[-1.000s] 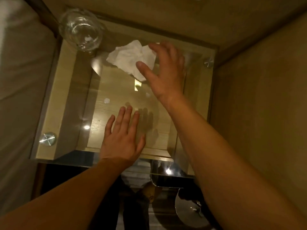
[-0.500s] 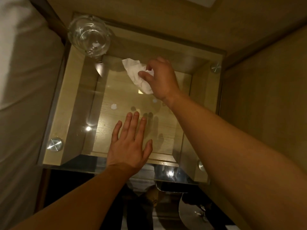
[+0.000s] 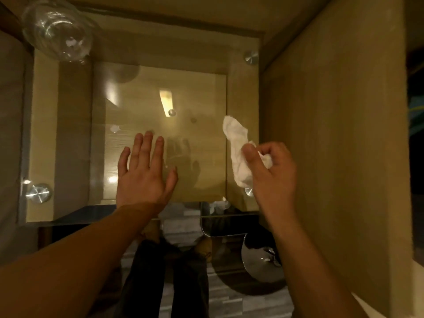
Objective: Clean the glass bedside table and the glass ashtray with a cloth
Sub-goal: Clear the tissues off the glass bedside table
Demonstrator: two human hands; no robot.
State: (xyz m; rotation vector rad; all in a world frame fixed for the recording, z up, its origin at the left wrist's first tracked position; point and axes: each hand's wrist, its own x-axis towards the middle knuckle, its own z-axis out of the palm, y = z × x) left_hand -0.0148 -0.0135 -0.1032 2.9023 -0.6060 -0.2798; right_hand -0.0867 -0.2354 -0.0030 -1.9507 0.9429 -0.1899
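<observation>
The glass bedside table (image 3: pixel 73 138) fills the middle of the view, its clear top held by round metal studs over a pale wooden frame. A clear glass ashtray (image 3: pixel 57 31) stands on its far left corner. My right hand (image 3: pixel 270 173) is near the table's front right corner, pinching a crumpled white cloth (image 3: pixel 238 152) that hangs against the glass. My left hand (image 3: pixel 142 175) lies flat on the glass near the front edge, fingers spread, holding nothing.
A wooden panel (image 3: pixel 332 134) rises close along the table's right side. Bedding (image 3: pixel 9 134) lies along the left. Below the front edge are my legs on a striped floor and a shiny round bin (image 3: pixel 259 260).
My right hand closed on the white cloth at the far middle of the glass and drew it back to the front right corner. My left hand stayed flat on the glass.
</observation>
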